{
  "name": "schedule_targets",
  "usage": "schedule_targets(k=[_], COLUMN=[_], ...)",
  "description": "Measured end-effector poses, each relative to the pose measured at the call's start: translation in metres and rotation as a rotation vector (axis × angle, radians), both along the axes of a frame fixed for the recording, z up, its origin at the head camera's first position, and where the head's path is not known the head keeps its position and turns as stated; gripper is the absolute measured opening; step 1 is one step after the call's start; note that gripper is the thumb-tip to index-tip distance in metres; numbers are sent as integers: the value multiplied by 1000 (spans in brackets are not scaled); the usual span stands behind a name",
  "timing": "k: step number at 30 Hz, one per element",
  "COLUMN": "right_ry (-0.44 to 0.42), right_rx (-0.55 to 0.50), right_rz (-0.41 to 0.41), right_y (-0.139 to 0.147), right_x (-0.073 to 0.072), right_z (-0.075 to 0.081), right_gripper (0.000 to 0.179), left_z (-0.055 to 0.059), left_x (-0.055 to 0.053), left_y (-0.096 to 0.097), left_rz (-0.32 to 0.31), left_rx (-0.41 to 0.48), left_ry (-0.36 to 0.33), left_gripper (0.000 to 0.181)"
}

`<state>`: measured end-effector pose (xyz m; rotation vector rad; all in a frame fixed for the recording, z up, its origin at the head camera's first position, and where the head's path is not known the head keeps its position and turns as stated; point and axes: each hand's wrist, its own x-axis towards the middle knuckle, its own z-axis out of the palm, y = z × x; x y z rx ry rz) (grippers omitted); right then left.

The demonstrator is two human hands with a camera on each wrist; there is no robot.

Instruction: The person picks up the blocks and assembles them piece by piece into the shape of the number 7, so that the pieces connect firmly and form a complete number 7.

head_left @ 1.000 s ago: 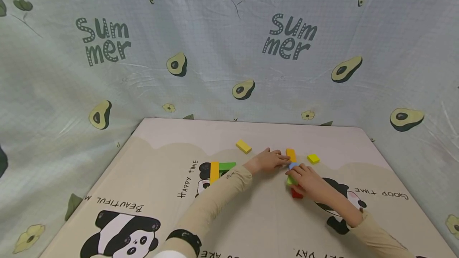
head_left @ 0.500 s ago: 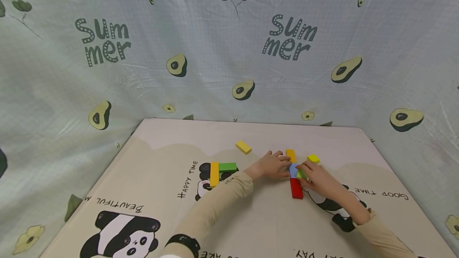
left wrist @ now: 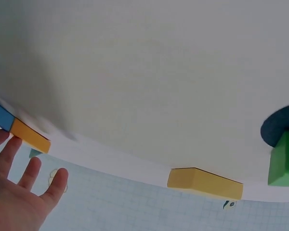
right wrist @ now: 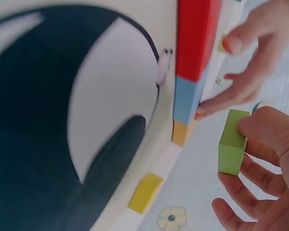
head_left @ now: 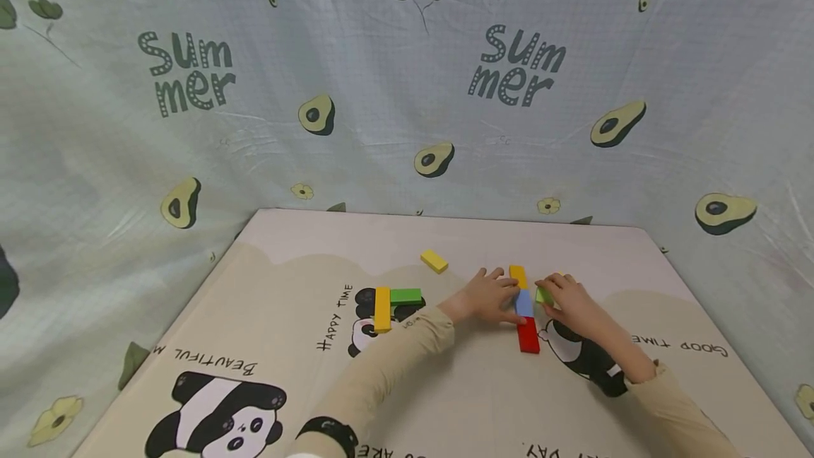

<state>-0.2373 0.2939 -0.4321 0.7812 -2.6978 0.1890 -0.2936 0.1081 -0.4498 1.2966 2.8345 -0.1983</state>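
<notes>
My right hand (head_left: 575, 306) pinches a light green block (right wrist: 232, 142) between thumb and fingers, just right of a row of blocks. That row joins an orange block (head_left: 518, 276) at the far end, a blue block (head_left: 524, 303) in the middle and a red block (head_left: 528, 336) nearest me. Along the row's left side is my left hand (head_left: 488, 297), fingers spread, fingertips right at the orange and blue blocks and thumb by the blue-red joint. In the right wrist view a yellow block (right wrist: 145, 193) lies beyond the row; my right hand mostly hides it in the head view.
Farther left, an orange block (head_left: 382, 309) and a green block (head_left: 405, 296) lie end to side. A single yellow block (head_left: 434, 261) rests toward the back of the panda-printed table cover (head_left: 305, 246). A patterned curtain (head_left: 381, 76) hangs behind and beside the table.
My right hand has taken the light green block off the row and moved it right, uncovering the blue and red blocks. My left hand has stayed beside the row, its thumb shifting outward.
</notes>
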Motion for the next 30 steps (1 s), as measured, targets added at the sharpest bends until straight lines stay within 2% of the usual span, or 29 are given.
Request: schedule_targets(k=[6,16,20,25,30], right_ry=[-33,-97,-122,-108,-125], right_rx=[-39,4,-6,-5,-2], right_rz=[10,-77,-94,-81,-108], right_y=[5,10,10,10,10], right_x=[-12,-29,-36,-46,-57], right_z=[4,10,9,5,2], right_gripper=[36,36,35,33,34], left_z=[-1,-4,-4,-3,-4], left_x=[1,4,5,6,6], left_y=[1,3,2,1,1], left_rz=[9,23,20,15,20], left_rx=[6,7,13,29,30], left_ry=[2,9,14,11,-2], left_gripper=[71,76,77,77,77])
